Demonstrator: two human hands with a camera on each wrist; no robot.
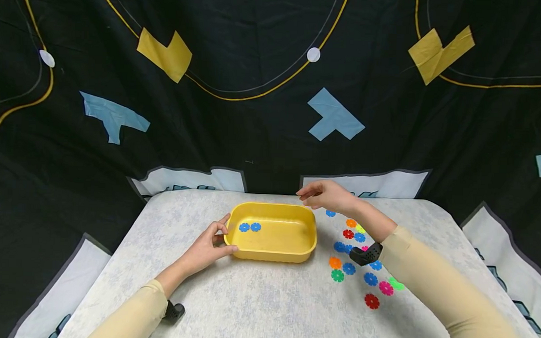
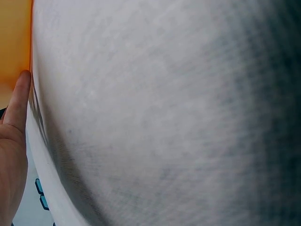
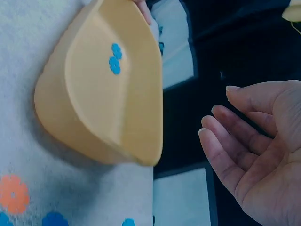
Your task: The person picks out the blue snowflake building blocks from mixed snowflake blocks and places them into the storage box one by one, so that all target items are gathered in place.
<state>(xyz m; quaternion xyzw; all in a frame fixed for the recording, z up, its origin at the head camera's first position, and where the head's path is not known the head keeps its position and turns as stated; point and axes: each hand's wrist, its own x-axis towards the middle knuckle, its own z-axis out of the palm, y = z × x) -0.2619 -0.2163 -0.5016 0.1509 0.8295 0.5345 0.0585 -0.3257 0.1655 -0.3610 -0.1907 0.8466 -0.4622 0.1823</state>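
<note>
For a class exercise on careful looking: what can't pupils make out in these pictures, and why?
Head view: part of a pink disc, covered by the black wrist device.
Left wrist view: most of the yellow tub, cut off by the left edge.
Right wrist view: most of the left grip, beyond the top edge.
Right wrist view: full outlines of the lowest blue discs, cut off by the bottom edge.

One left hand (image 1: 206, 248), one right hand (image 1: 328, 196), one yellow tray (image 1: 282, 234) are showing.
Two blue discs (image 1: 256, 227) are lying in the tray; on the table (image 1: 257, 303) at least seven more, two orange discs (image 1: 335, 263), two red discs (image 1: 372, 301), two pink discs (image 1: 386, 288), two green discs (image 1: 337, 276) and one yellow disc (image 1: 360, 229) are showing. Two yellow tape pieces (image 1: 164, 57), three blue tape pieces (image 1: 336, 117) and two white dots (image 1: 313, 54) are hanging behind.
</note>
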